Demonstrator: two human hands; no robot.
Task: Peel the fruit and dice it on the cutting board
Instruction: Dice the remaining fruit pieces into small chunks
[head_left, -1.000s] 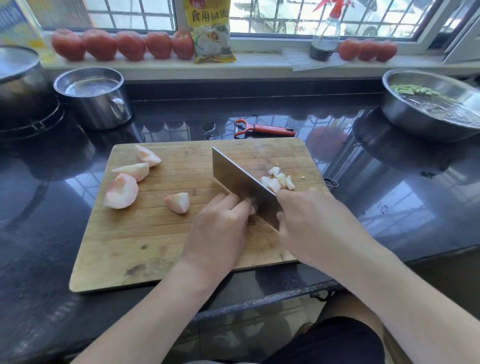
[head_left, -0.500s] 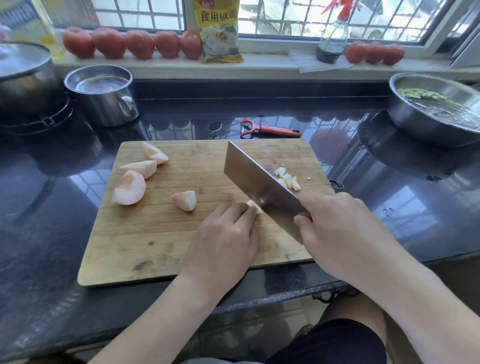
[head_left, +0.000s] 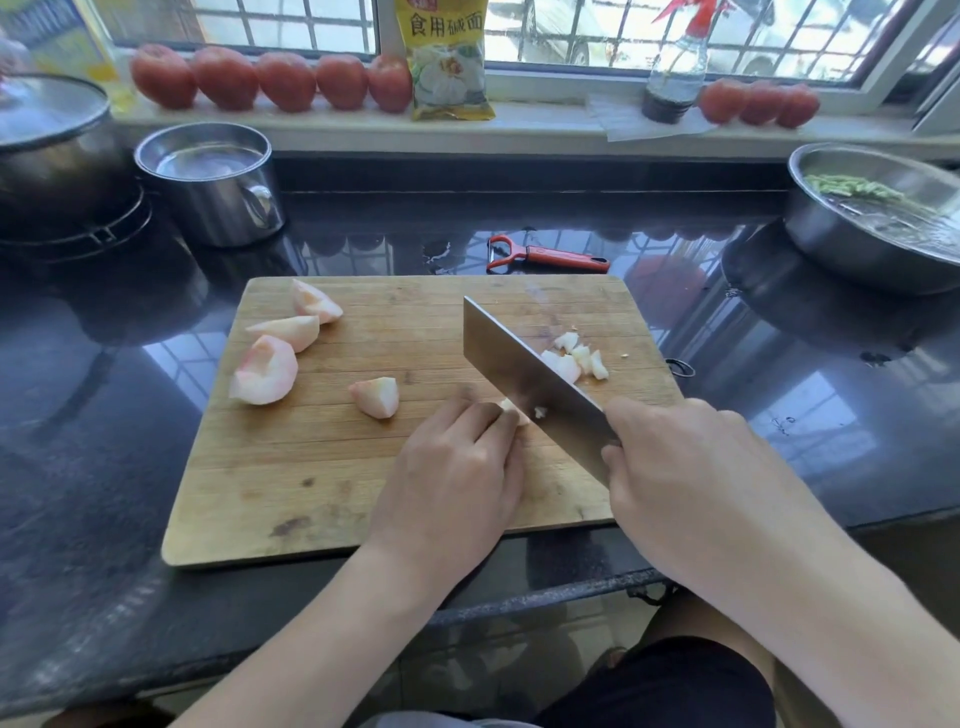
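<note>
Left hand (head_left: 457, 467) curls its fingertips on a small fruit piece (head_left: 511, 410) on the cutting board (head_left: 311, 467), touching the cleaver (head_left: 524, 374) gripped by the right hand (head_left: 691, 467). Knuckles so near the blade risk a nick if the slippery piece shifts.

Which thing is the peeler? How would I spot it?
Find the wooden cutting board on the dark counter. Just past its far edge lies the peeler, flat on the counter. It is the only red tool there, with a forked head at the left end of its long handle.
</note>
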